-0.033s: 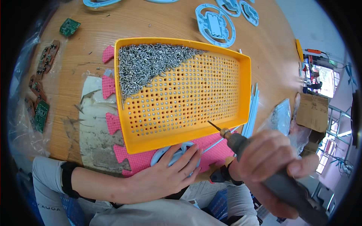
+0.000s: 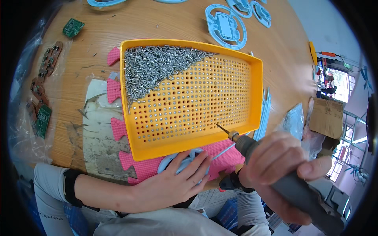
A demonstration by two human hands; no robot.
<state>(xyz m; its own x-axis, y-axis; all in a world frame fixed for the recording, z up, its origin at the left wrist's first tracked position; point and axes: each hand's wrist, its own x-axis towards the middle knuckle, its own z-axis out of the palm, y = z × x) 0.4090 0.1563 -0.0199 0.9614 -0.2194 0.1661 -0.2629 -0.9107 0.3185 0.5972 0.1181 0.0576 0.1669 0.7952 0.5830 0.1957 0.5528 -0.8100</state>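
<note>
My right hand is wrapped round a dark electric screwdriver. Its thin bit points over the near right part of a yellow tray, by the rows of holes. Loose silver screws are heaped in the tray's far left corner, and many holes hold screws with their heads up. Just in front of the tray, my left hand grips a light blue plastic wheel-shaped part, fingers curved over it. That part lies on a pink foam mat; my hand hides most of it.
Light blue wheel-shaped housings lie beyond the tray. Pale blue rods are at its right, near a plastic bag and a cardboard box. Green circuit boards and brown strips lie at the left.
The screwdriver and my right hand have shifted very slightly up and to the left. My left hand stays on the blue part.
</note>
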